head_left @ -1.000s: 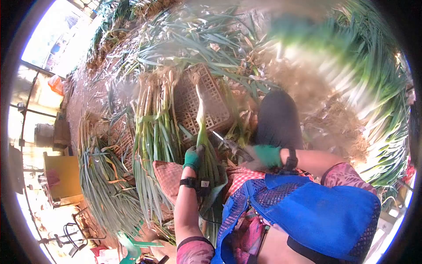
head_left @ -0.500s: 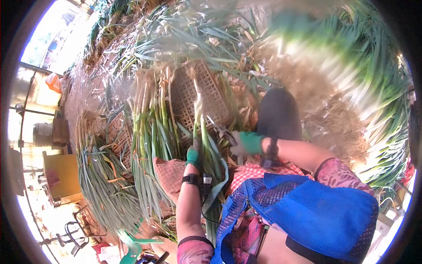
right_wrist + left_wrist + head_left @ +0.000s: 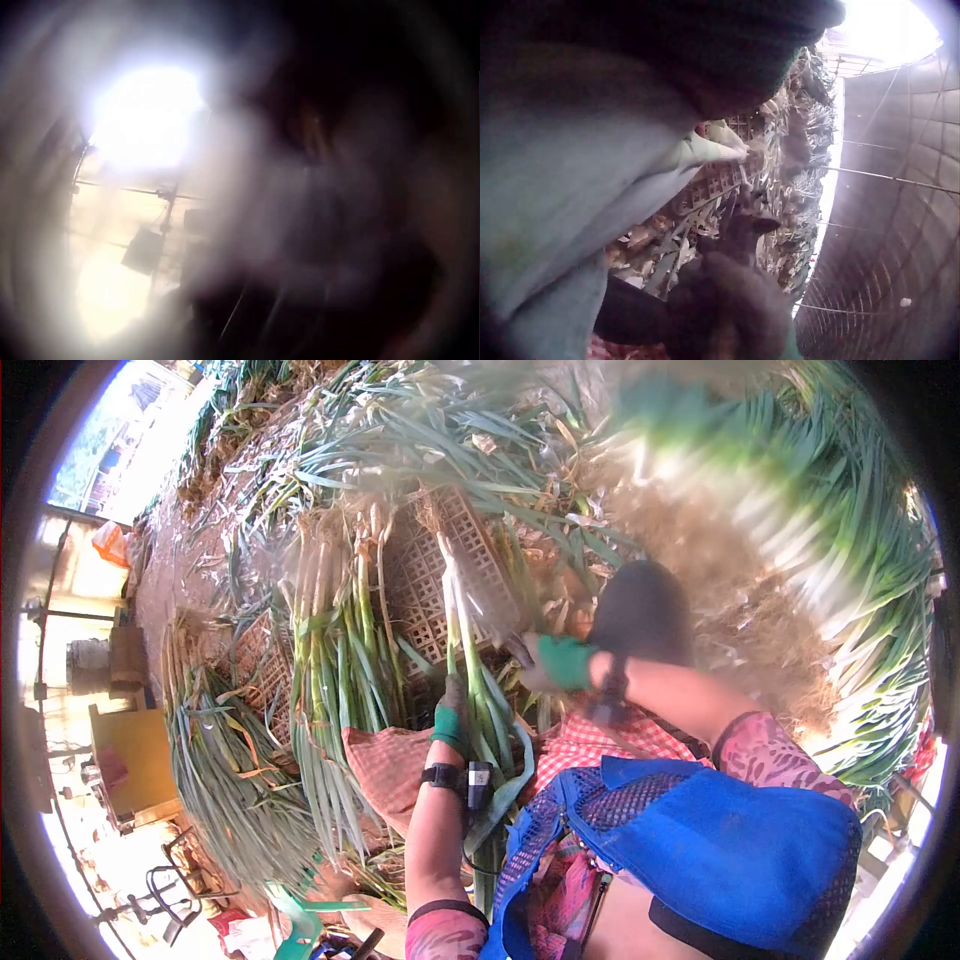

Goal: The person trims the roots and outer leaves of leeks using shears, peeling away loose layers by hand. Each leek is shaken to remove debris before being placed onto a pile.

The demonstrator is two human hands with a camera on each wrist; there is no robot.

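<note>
My left hand point(image 3: 447, 712), in a green and grey glove, grips a few long green onions point(image 3: 458, 610) by their leaves. Their pale stems and roots point away from me, over a brown crate. In my gloved right hand point(image 3: 558, 662) is an air blow gun point(image 3: 518, 650), held just right of the stems. The left wrist view shows the right hand point(image 3: 727, 300) around the gun, its thin nozzle near a white stem point(image 3: 718, 148). Onion leaves fill that view's left side. The right wrist view is mostly blurred.
A brown lattice crate point(image 3: 405, 585) stands ahead, with a bunch of green onions point(image 3: 335, 630) along its left side. Another bunch point(image 3: 225, 760) lies farther left. A long row of green onions point(image 3: 860, 560) curves along the right. Loose leaves point(image 3: 420, 440) litter the ground beyond.
My right hand has moved left and a little forward, bringing the blow gun close beside the stems. The held onions have spread so that two pale stems show. My left hand keeps its hold.
</note>
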